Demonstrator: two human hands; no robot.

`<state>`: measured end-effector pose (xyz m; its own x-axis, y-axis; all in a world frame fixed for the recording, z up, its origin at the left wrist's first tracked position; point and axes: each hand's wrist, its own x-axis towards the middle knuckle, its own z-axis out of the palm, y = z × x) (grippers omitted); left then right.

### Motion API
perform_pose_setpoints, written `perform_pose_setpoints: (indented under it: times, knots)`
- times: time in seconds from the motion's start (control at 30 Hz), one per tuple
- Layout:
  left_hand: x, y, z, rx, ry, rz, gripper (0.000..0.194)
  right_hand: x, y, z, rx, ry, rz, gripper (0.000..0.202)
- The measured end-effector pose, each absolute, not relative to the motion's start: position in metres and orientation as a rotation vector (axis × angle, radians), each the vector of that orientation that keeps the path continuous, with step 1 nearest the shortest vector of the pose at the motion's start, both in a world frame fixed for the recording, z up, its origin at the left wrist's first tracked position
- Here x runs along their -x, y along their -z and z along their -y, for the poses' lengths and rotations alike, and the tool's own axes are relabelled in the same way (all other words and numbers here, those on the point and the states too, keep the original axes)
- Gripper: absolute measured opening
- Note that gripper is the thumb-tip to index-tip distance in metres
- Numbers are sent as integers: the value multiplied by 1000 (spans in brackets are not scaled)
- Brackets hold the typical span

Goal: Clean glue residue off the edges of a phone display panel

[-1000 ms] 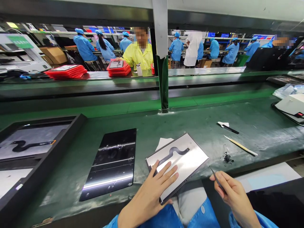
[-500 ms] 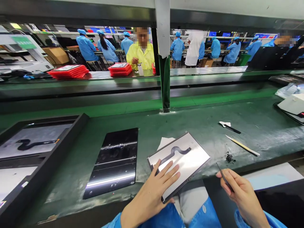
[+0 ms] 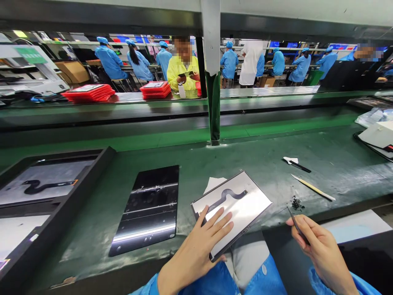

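My left hand (image 3: 204, 241) grips a silver-backed display panel (image 3: 242, 213), fingers spread across its back and thumb at the near edge. A dark S-shaped flex cable (image 3: 227, 194) runs over the panel. In my right hand (image 3: 316, 241) is a pair of dark tweezers (image 3: 295, 223), pinched between thumb and fingers, tips toward a small heap of black scraps (image 3: 296, 203). The tweezer tips are apart from the panel. Left of the panel lies a glossy black glass sheet (image 3: 150, 209). A white sheet (image 3: 213, 184) shows partly from behind the panel.
A yellow-handled craft knife (image 3: 313, 187) and a black stick with a white piece (image 3: 296, 164) lie at the right. At the left stands a black tray (image 3: 70, 196) holding display panels. A metal post (image 3: 213, 106) rises behind. A co-worker in yellow (image 3: 184, 69) faces me.
My right hand has moved slightly right with the tweezers, their tips now nearer the black scraps. My left hand and the panel stay nearly still. The co-worker in yellow now holds a dark flat object.
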<state>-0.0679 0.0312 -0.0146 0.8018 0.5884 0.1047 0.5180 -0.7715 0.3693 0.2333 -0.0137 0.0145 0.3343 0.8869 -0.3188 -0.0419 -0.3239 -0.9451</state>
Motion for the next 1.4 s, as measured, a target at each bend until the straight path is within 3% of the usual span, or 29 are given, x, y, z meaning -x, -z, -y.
perform_pose_setpoints:
  times: [0.5,0.7,1.0,1.13,1.23,1.4]
  knots:
    - [68,15,-31,-2693,-360,-836,88,-246,-19,13,1539,-1144,756,57]
    - [68,14,-32,-2674,-332,-842,90,-254,-35,12,1508,-990,701,55]
    - [68,22,-32,-2704,-350,-842,111,-257,-21,10,1573,-1072,898,60]
    - [72,16,-38,-2733,-361,-753,125,-256,-14,6,1561,-955,1086,56]
    - [60,-15,-51,-2783,-428,-701,105,-256,-8,4,1581,-860,1170,49]
    - [-15,-73,-85,-2696,-536,-699,18,-255,4,3,1551,-812,1194,44]
